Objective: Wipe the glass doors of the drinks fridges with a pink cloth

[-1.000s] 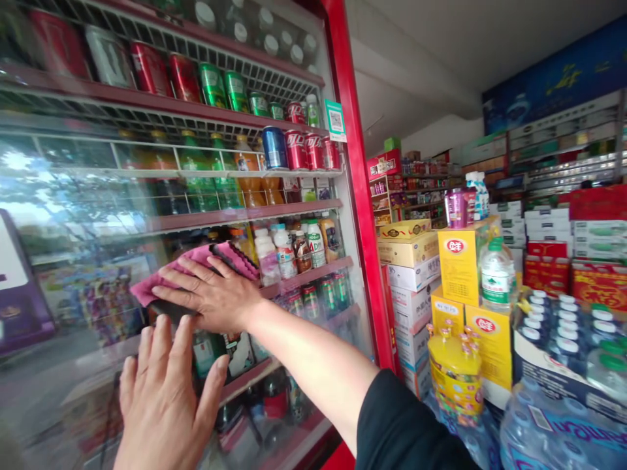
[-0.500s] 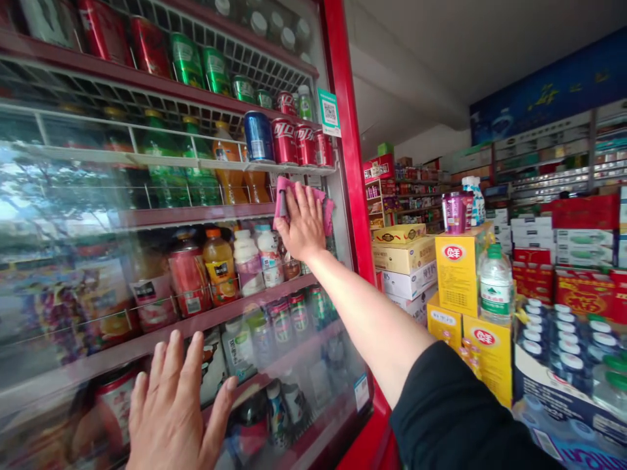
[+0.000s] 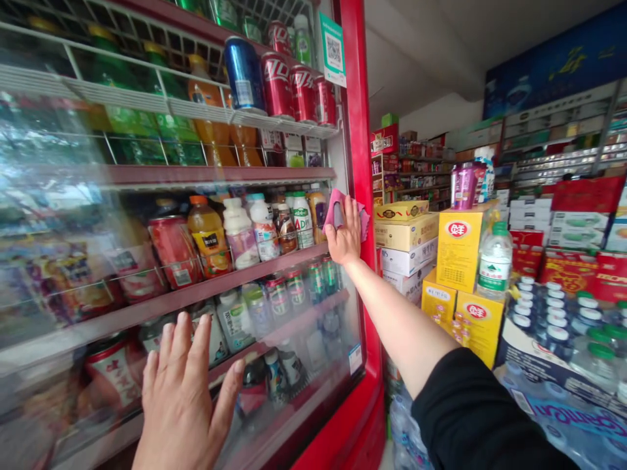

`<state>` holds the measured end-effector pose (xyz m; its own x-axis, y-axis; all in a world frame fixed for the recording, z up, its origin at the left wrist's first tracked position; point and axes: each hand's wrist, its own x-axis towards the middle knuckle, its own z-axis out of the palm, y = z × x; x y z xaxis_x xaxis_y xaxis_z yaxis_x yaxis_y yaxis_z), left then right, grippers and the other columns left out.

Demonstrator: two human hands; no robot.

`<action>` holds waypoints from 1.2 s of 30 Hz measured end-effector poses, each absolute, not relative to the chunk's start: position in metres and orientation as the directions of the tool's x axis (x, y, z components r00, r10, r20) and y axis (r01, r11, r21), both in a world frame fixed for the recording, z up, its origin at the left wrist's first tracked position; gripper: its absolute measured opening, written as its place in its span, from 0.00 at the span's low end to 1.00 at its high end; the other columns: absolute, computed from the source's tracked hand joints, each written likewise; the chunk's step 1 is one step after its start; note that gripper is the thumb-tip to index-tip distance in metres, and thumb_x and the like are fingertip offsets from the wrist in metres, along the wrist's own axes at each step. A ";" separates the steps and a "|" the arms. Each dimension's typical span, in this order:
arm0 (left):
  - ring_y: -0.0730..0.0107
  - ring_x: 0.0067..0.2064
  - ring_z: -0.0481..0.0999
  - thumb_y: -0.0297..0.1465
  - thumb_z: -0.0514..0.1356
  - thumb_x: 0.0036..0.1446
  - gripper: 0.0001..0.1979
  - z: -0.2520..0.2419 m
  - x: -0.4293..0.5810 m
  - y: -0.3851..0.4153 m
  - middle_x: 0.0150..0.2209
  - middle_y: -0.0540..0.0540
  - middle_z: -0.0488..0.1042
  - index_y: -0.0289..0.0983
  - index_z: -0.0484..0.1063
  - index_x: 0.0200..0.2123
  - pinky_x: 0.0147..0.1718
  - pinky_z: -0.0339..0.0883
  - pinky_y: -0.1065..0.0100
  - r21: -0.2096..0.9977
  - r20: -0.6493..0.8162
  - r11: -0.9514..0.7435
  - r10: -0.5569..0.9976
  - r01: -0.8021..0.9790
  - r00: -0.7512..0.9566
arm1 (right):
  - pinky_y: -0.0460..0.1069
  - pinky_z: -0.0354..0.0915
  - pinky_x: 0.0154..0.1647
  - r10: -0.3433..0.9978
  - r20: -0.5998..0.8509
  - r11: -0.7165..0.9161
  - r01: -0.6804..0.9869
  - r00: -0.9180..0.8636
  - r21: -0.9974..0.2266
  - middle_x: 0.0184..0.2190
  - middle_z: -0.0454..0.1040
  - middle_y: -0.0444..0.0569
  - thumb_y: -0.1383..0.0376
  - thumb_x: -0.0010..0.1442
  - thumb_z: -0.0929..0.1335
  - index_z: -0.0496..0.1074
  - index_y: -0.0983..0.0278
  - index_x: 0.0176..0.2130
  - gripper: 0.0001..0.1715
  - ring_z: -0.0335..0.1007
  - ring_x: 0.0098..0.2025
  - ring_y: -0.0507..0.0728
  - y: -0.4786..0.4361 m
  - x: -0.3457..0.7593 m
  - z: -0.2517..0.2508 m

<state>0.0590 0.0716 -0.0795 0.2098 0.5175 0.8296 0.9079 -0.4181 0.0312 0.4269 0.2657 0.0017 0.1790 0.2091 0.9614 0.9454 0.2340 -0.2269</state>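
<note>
Cloth [image 3: 333, 203], pink, at the right margin of the glass door [image 3: 343, 326], along the meeting of pane and red frame [image 3: 356, 130]. Directly beneath the right hand [image 3: 347, 236], with no gap to cross: pink showing left of the thumb and again past the fingers on the right. Right hand laid flat, fingers straight and pointing up, thumb apart to the left; by the look, pinning the cloth by palm contact rather than clasping it. Any edge tucked under the palm hidden from view. Long axis of the cloth impossible to tell, with so much covered.

Left hand [image 3: 183, 398] well apart, low and to the left of the cloth, back toward the camera, fingers fanned and a little bent, nothing seen in its grasp. Contact with the glass not to be made out. Right hand plainly the nearer, at the end of a bare forearm slanting up from the black sleeve [image 3: 470, 398] at lower right.

Behind the glass, just left of the cloth, a yellowish bottle [image 3: 318, 212]; farther left, an orange-capped bottle [image 3: 209, 238]. Above, red cans [image 3: 304, 94] on a wire rack, then a green QR sticker [image 3: 333, 49] beside the frame. Beyond the frame to the right, a yellow carton [image 3: 458, 261].
</note>
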 end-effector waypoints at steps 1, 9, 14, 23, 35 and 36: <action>0.37 0.84 0.42 0.47 0.52 0.74 0.41 -0.082 0.057 0.070 0.84 0.35 0.41 0.45 0.40 0.82 0.77 0.44 0.29 0.036 0.826 -0.415 0.524 0.909 0.207 | 0.67 0.44 0.84 0.221 0.959 0.234 0.945 0.179 -0.231 0.84 0.41 0.58 0.47 0.79 0.52 0.49 0.69 0.81 0.45 0.28 0.86 0.65 0.264 0.426 -0.007; 0.35 0.84 0.40 0.48 0.53 0.74 0.42 -0.099 0.036 0.045 0.84 0.34 0.39 0.44 0.39 0.83 0.77 0.44 0.28 0.133 0.790 -0.359 0.601 0.924 0.120 | 0.75 0.45 0.80 0.293 0.734 0.191 0.715 0.612 -0.672 0.82 0.45 0.70 0.52 0.78 0.54 0.58 0.76 0.78 0.42 0.37 0.84 0.76 0.233 0.325 -0.040; 0.34 0.83 0.40 0.49 0.53 0.73 0.43 -0.100 0.034 0.035 0.84 0.33 0.39 0.42 0.40 0.83 0.77 0.43 0.28 0.168 0.758 -0.342 0.644 0.925 0.101 | 0.73 0.42 0.83 0.402 0.861 0.242 0.871 0.310 -0.427 0.84 0.39 0.60 0.48 0.77 0.62 0.50 0.69 0.81 0.47 0.28 0.85 0.75 0.182 0.218 -0.063; 0.35 0.83 0.40 0.51 0.53 0.72 0.45 -0.098 0.035 0.024 0.84 0.36 0.38 0.44 0.40 0.83 0.78 0.41 0.28 0.197 0.732 -0.341 0.675 0.919 0.093 | 0.65 0.31 0.85 0.301 0.784 0.532 0.778 -0.543 0.335 0.83 0.50 0.41 0.48 0.77 0.62 0.55 0.50 0.80 0.39 0.37 0.85 0.62 0.166 0.234 -0.069; 0.37 0.84 0.39 0.53 0.53 0.72 0.46 -0.107 0.015 0.018 0.83 0.28 0.41 0.36 0.45 0.82 0.78 0.40 0.31 0.269 0.703 -0.296 0.711 0.917 0.023 | 0.72 0.46 0.81 0.355 0.702 0.023 0.745 0.618 -0.667 0.83 0.43 0.67 0.49 0.78 0.53 0.50 0.75 0.80 0.46 0.35 0.85 0.72 0.228 0.329 -0.047; 0.37 0.84 0.39 0.53 0.53 0.72 0.46 -0.107 0.013 0.017 0.83 0.29 0.40 0.37 0.45 0.82 0.78 0.40 0.32 0.272 0.702 -0.294 0.712 0.916 0.020 | 0.73 0.48 0.81 0.344 0.627 -0.007 0.669 0.699 -0.743 0.82 0.44 0.69 0.50 0.78 0.53 0.51 0.76 0.80 0.45 0.37 0.85 0.73 0.226 0.316 -0.043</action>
<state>0.0132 0.0172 -0.1072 0.0197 0.7116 0.7023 0.9162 -0.2940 0.2722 0.3163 0.2259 -0.0433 0.6992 0.3438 0.6268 0.6695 -0.0073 -0.7428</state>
